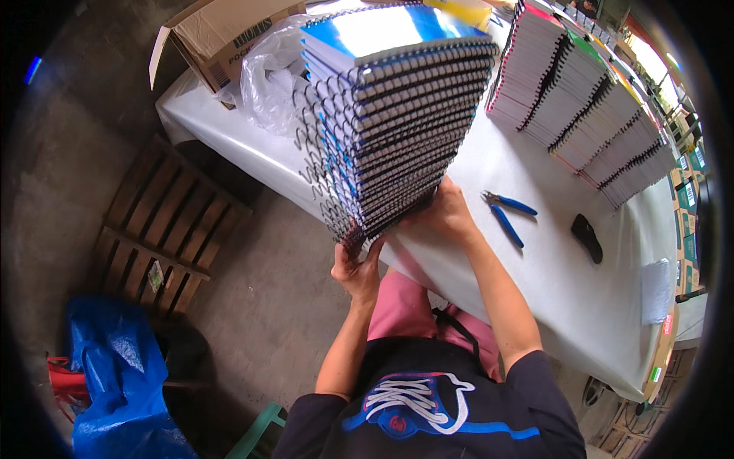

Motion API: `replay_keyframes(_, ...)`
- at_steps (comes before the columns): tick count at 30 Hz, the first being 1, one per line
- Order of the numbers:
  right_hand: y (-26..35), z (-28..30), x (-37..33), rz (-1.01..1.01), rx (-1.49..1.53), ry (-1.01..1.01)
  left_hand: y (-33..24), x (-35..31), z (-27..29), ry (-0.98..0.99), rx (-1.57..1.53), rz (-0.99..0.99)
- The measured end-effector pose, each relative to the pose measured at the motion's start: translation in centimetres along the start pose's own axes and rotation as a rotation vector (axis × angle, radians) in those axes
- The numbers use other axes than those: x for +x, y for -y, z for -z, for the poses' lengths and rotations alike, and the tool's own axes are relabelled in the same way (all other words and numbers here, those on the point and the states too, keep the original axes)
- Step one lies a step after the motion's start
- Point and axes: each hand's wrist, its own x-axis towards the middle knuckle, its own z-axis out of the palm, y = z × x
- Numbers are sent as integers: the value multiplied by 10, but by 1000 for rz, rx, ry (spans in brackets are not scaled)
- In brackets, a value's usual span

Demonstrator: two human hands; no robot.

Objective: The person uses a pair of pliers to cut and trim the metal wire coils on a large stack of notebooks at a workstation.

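Note:
A tall stack of spiral notebooks point(424, 99) stands at the table's edge in front of me, a shiny blue cover on top. Black coils run along their spines, and loose coil ends stick out at the left side. My left hand point(358, 269) is closed at the stack's lower left corner, pinching a spiral notebook near its coil end. On the right, my right hand point(446, 213) grips the low part of the same spine side, its fingertips partly hidden. Blue-handled cutting pliers point(508, 216) lie on the table to the right of my right hand.
More stacks of spiral notebooks point(573, 107) line the table's right side. A small black object point(587, 239) and a folded white cloth point(655, 291) lie nearer. Clear plastic point(271, 84) and a cardboard box point(222, 46) are at far left. A wooden pallet point(164, 222) and blue tarp point(122, 375) are at left.

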Motion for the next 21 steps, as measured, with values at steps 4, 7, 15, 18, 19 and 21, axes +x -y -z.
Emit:
replay_keyframes(4,6,9,0,94,-206,38,4,-4,-4,-92,71,-8)
replay_keyframes(7,-11,5,3,-35,108,58,-1,-3,-8,-100,-21,5)
replay_keyframes(15,-3,4,-1,-39,7,38,-18,-2,-8,-58,-117,101)
replay_keyframes(18,0,2,-3,-1,-24,3,-23,-3,-8,-31,-177,162)
replay_keyframes(19,-2,2,-4,-18,-8,4,-22,-4,-8,-35,-179,164)
replay_keyframes(21,-2,3,-3,-27,22,20,-22,-5,-8,-43,-184,165)
